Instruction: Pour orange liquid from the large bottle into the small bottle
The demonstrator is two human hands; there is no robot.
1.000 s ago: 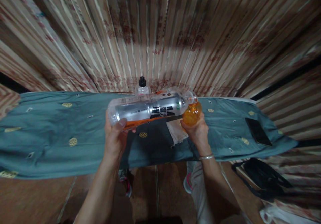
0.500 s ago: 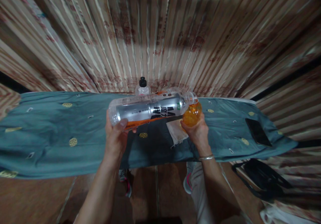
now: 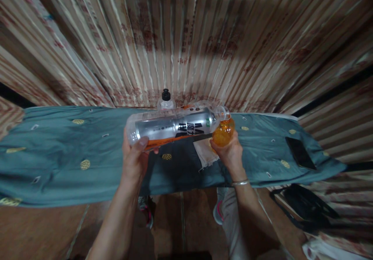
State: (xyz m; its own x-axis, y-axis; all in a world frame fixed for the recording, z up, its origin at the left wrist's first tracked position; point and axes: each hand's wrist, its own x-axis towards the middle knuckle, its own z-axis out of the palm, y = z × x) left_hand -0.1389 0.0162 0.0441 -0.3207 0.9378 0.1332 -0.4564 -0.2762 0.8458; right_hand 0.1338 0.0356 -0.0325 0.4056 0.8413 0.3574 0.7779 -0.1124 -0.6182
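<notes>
A large clear plastic bottle [image 3: 171, 127] with a silver and orange label lies almost level in the air, its neck to the right. My left hand [image 3: 135, 153] grips it near its base, thumb on the near side. My right hand [image 3: 230, 153] is closed around a small orange see-through bottle [image 3: 223, 132], held below the big bottle's mouth. The two openings meet or overlap; whether they touch I cannot tell. Behind the big bottle stands a clear bottle [image 3: 166, 101] with a black cap, its lower part hidden. A pale cloth [image 3: 205, 153] lies beneath my right hand.
A teal patterned cloth [image 3: 58, 147] covers the long table. On its right side lies a dark phone-like slab [image 3: 300, 153]. A black bag [image 3: 309, 205] and a white bag [image 3: 323, 248] are at the lower right. Striped curtain-like fabric [image 3: 180, 39] rises behind the table.
Almost nothing differs. Both hands hold the same bottles in nearly the same place and tilt.
</notes>
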